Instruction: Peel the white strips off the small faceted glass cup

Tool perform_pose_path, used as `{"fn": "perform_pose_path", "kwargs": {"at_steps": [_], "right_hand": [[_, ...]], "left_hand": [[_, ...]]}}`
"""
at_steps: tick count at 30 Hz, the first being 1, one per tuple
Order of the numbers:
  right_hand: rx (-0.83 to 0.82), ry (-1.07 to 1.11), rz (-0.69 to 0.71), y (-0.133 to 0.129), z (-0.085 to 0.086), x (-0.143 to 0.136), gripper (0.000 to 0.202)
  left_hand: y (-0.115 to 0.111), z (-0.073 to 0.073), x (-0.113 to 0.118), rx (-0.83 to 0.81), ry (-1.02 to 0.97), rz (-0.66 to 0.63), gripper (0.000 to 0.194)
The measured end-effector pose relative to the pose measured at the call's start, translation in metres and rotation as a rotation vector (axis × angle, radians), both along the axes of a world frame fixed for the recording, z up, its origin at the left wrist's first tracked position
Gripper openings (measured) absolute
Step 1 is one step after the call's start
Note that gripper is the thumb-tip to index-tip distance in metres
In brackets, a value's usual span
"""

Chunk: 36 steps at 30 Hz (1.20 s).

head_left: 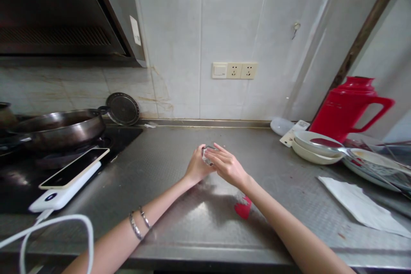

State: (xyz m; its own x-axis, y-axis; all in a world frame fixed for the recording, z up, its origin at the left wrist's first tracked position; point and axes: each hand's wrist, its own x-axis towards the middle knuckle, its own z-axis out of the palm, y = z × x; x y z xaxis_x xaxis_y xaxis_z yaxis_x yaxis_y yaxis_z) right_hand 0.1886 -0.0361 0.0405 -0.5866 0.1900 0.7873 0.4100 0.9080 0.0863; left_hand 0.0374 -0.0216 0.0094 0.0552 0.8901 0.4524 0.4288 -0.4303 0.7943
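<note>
My left hand [197, 166] is closed around a small, shiny, glass-like object [208, 155] above the middle of the counter. Over its near side lies my right hand [230, 165], fingers pressed against it, with the index finger lifted a little. Most of the object is hidden by the two hands, so its exact kind cannot be made out. A torn red scrap [243, 208] lies on the steel counter [180, 231] below my right wrist.
On the left are a steel pan [61, 128] on the stove, a phone [77, 169] resting on a white power bank [64, 192], and a white cable [86, 231]. Bowls [316, 154], a red thermos jug [345, 107] and a white paper napkin [362, 205] occupy the right.
</note>
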Motion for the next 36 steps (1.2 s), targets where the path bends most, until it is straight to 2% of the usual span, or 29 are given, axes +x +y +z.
{"fn": "perform_pose_path", "kwargs": {"at_steps": [8,11,14,17,22,30,33,36], "right_hand": [[-0.031,-0.038,0.067,-0.005,0.0,-0.004,0.044],[-0.11,0.132,0.045,-0.004,0.0,-0.003,0.039],[-0.211,0.4,-0.087,0.001,0.004,0.0,0.028],[-0.302,0.548,-0.195,0.006,0.007,0.004,0.021],[-0.43,0.517,-0.169,0.007,0.005,0.002,0.02],[-0.37,0.486,-0.077,-0.007,0.003,-0.009,0.024],[-0.395,0.478,-0.073,-0.01,0.006,-0.009,0.022],[-0.453,0.571,-0.109,-0.008,0.006,-0.008,0.02]], "left_hand": [[0.001,-0.002,-0.004,-0.006,-0.001,-0.049,0.075],[-0.001,0.005,-0.002,-0.034,-0.04,-0.043,0.072],[-0.004,0.013,0.002,-0.081,-0.083,-0.005,0.068],[-0.007,0.016,0.006,-0.119,-0.128,0.029,0.072],[-0.01,0.013,0.011,-0.15,-0.194,-0.003,0.072],[-0.009,0.013,0.008,-0.2,-0.313,-0.007,0.057],[-0.006,0.013,0.005,-0.191,-0.332,-0.024,0.054],[-0.006,0.014,0.003,-0.24,-0.311,-0.027,0.055]]}}
